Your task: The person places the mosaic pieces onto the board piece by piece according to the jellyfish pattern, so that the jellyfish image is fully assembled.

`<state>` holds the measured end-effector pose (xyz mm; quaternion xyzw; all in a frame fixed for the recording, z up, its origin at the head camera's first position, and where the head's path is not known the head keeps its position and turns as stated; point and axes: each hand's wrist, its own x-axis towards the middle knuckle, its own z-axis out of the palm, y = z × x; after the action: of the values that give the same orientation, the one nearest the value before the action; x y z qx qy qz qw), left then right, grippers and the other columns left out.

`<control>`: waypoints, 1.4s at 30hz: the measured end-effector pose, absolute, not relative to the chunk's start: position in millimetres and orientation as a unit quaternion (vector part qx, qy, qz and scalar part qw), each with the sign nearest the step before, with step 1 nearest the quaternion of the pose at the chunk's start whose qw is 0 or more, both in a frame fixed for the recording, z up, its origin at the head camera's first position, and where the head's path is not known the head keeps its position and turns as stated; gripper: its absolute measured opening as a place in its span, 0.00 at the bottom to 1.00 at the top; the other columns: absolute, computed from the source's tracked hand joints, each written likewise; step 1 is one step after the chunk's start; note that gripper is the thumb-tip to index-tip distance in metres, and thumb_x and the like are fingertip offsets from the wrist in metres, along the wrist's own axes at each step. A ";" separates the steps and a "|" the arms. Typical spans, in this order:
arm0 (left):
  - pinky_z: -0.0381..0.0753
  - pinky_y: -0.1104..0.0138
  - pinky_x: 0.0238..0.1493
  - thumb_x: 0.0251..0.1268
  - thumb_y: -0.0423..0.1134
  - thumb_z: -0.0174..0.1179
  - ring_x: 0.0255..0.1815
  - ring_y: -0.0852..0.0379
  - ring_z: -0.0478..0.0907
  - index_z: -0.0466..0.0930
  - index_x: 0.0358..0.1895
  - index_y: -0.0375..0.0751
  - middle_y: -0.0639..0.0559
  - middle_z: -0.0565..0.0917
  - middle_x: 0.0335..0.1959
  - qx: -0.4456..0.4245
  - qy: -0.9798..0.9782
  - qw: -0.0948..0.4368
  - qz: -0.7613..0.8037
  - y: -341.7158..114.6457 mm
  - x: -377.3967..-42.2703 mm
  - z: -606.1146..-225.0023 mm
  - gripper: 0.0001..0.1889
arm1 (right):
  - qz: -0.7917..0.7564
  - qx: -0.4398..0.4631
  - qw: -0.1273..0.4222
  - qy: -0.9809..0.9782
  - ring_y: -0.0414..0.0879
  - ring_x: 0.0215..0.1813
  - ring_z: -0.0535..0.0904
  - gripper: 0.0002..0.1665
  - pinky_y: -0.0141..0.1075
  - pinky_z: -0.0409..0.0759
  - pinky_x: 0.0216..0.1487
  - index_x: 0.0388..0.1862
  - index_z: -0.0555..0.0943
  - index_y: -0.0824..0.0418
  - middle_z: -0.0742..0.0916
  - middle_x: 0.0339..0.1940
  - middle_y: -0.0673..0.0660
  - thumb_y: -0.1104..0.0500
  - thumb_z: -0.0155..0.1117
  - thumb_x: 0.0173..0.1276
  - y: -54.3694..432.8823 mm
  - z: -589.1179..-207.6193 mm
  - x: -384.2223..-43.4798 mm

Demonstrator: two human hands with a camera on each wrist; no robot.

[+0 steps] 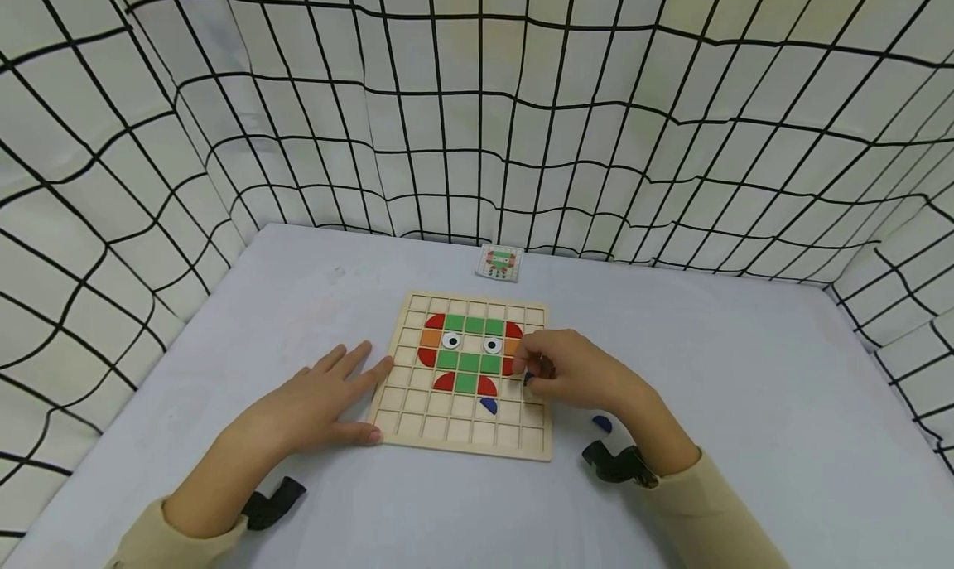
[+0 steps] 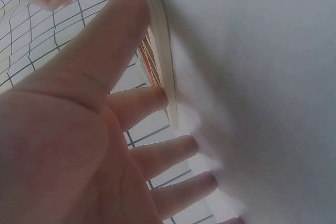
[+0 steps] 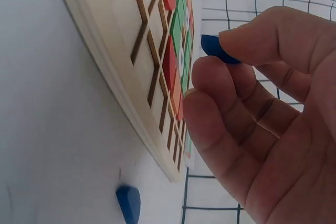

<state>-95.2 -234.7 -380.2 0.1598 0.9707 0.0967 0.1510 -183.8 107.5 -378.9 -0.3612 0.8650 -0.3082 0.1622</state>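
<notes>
A square wooden grid board [image 1: 397, 426] lies on the table. Red quarter-round, green and orange square tiles and two eye tiles [image 1: 493, 345] sit in its cells, forming a face-like pattern. My left hand [image 1: 309, 407] rests at the board's left edge, fingers spread, thumb against its near corner. Over the board's right side, my right hand [image 1: 581, 372] pinches a small blue piece [image 3: 214, 47] between thumb and fingers, held above the cells in the right wrist view. Another blue piece [image 1: 489, 405] lies on the board below the red tiles, slightly askew.
One more blue piece [image 1: 602, 424] lies on the table right of the board, under my right wrist. Behind the board is a small pattern card [image 1: 500, 263]. White walls with black netting [image 1: 477, 122] rise around the table's far and side edges.
</notes>
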 end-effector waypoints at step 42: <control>0.62 0.29 0.63 0.54 0.66 0.66 0.76 0.24 0.51 0.60 0.78 0.49 0.33 0.56 0.78 0.159 0.971 0.152 0.095 -233.8 -96.4 -380.0 0.50 | -0.245 -0.415 0.187 0.856 0.35 0.30 0.74 0.10 0.27 0.76 0.32 0.29 0.82 0.46 0.80 0.26 0.39 0.63 0.68 0.64 60.6 -391.6 -145.1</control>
<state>-96.4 -233.8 -380.0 0.1589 0.9710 0.0947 0.1516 -145.1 60.6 -391.6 -0.4146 0.8562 -0.2449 0.1872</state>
